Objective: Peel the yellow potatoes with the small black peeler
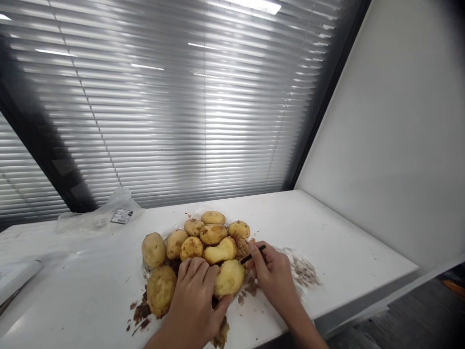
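Note:
My left hand (198, 300) is wrapped round a peeled, pale yellow potato (231, 277), thumb below it and fingers at its left side. In my right hand (271, 271), a thin black tool (253, 254) is pinched, its lower tip close to the potato's upper right edge. Behind both hands lies a pile of several potatoes, among them a browned one (213, 233) and a curved, cut one (220, 250). A large potato (161, 291) rests just left of my left hand. Brown peelings (142, 310) lie beneath and around the pile.
A clear plastic bag (98, 218) with a label lies at the back left of the white table (90, 286). More peelings (305, 271) are spread right of my right hand. A white object (16, 278) sits at the left edge. Blinds and a wall stand behind.

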`<action>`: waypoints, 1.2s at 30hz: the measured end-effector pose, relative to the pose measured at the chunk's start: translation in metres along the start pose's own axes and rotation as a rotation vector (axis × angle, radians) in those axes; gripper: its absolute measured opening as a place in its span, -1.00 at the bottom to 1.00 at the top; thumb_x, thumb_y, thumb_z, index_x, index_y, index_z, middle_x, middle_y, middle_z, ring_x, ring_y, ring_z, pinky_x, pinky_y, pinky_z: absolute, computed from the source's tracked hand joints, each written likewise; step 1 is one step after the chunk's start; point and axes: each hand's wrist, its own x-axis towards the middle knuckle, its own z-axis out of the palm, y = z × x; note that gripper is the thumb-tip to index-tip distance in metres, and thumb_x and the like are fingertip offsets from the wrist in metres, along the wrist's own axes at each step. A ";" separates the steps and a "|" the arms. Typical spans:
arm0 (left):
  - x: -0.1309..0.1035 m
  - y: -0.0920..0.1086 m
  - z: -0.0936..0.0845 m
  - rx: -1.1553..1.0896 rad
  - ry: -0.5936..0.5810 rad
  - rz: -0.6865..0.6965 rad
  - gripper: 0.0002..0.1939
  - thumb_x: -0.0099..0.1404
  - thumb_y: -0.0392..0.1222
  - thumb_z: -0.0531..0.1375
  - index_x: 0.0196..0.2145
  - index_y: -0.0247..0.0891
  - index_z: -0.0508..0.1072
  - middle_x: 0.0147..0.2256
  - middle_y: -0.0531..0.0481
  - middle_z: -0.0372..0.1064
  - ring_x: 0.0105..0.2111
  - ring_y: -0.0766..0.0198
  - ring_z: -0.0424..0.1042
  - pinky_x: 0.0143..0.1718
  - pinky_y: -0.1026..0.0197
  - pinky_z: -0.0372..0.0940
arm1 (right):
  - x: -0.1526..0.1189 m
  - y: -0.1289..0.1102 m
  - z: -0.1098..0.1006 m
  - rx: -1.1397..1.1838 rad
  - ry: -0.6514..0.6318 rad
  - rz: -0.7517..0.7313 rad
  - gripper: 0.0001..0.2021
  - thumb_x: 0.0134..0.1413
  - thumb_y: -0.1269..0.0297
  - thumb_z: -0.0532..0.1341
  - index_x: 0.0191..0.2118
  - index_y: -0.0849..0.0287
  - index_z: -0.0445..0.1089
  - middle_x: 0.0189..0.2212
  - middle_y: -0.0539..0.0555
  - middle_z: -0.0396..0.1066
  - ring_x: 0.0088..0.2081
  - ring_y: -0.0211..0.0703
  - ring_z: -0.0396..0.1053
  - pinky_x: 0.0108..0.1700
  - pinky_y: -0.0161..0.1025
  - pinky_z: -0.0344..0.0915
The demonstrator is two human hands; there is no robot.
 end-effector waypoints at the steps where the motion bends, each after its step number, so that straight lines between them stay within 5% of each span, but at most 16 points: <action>1: 0.000 0.000 0.000 0.001 0.003 -0.002 -0.79 0.17 -0.19 0.22 -0.22 -0.29 0.38 -0.31 -0.08 0.34 -0.22 0.03 0.23 -0.09 -0.08 0.10 | -0.002 -0.001 0.001 0.041 -0.040 0.014 -0.60 0.26 -0.01 0.04 -0.48 0.15 0.30 -0.71 -0.05 0.34 -0.72 -0.29 0.24 -0.65 -0.37 0.14; 5: 0.000 0.001 -0.001 0.019 0.010 0.000 -0.79 0.17 -0.16 0.21 -0.22 -0.27 0.38 -0.32 -0.08 0.34 -0.22 0.04 0.24 -0.11 -0.06 0.11 | -0.007 -0.003 0.005 0.062 -0.090 0.005 -0.61 0.25 -0.01 0.06 -0.51 0.14 0.26 -0.71 -0.04 0.33 -0.72 -0.31 0.22 -0.66 -0.38 0.12; 10: 0.000 0.000 0.000 0.016 0.008 -0.005 -0.77 0.16 -0.18 0.23 -0.21 -0.28 0.38 -0.31 -0.08 0.34 -0.21 0.03 0.24 -0.08 -0.08 0.10 | 0.001 0.001 0.003 0.118 0.029 0.085 -0.61 0.21 -0.06 0.09 -0.45 0.15 0.31 -0.69 -0.02 0.37 -0.72 -0.29 0.24 -0.69 -0.38 0.14; 15: 0.000 0.000 0.000 0.012 0.011 0.006 -0.79 0.18 -0.18 0.21 -0.22 -0.27 0.37 -0.31 -0.08 0.34 -0.22 0.04 0.24 -0.09 -0.06 0.09 | 0.001 0.003 0.005 0.205 -0.123 0.121 -0.60 0.20 -0.06 0.10 -0.50 0.14 0.25 -0.72 -0.06 0.33 -0.76 -0.33 0.19 -0.72 -0.40 0.11; 19: 0.000 0.001 -0.001 0.014 0.004 0.003 -0.78 0.16 -0.19 0.22 -0.21 -0.27 0.37 -0.31 -0.08 0.34 -0.22 0.03 0.24 -0.10 -0.05 0.10 | 0.000 0.002 0.007 0.173 -0.039 0.102 -0.60 0.21 -0.05 0.10 -0.49 0.15 0.27 -0.70 -0.04 0.34 -0.74 -0.30 0.24 -0.71 -0.39 0.14; 25: 0.000 0.001 0.000 0.001 0.009 -0.007 -0.77 0.15 -0.19 0.23 -0.22 -0.28 0.38 -0.31 -0.08 0.34 -0.22 0.03 0.24 -0.08 -0.07 0.09 | 0.000 0.002 0.007 0.233 -0.178 0.078 -0.62 0.23 -0.02 0.10 -0.49 0.16 0.26 -0.71 -0.07 0.32 -0.76 -0.34 0.20 -0.71 -0.41 0.10; 29: 0.000 0.001 0.000 -0.019 -0.009 -0.022 -0.79 0.16 -0.20 0.22 -0.23 -0.28 0.38 -0.31 -0.07 0.33 -0.22 0.03 0.23 -0.08 -0.08 0.08 | 0.002 0.004 0.006 0.155 -0.073 0.031 -0.64 0.22 0.00 0.11 -0.45 0.17 0.30 -0.66 -0.02 0.38 -0.70 -0.30 0.27 -0.66 -0.39 0.17; 36: 0.000 0.000 0.001 -0.018 0.000 -0.004 -0.79 0.18 -0.20 0.22 -0.21 -0.29 0.37 -0.31 -0.08 0.32 -0.22 0.03 0.22 -0.09 -0.08 0.07 | 0.004 0.004 0.006 0.206 -0.230 0.083 -0.61 0.22 -0.01 0.11 -0.52 0.15 0.24 -0.75 -0.07 0.30 -0.78 -0.34 0.19 -0.73 -0.42 0.08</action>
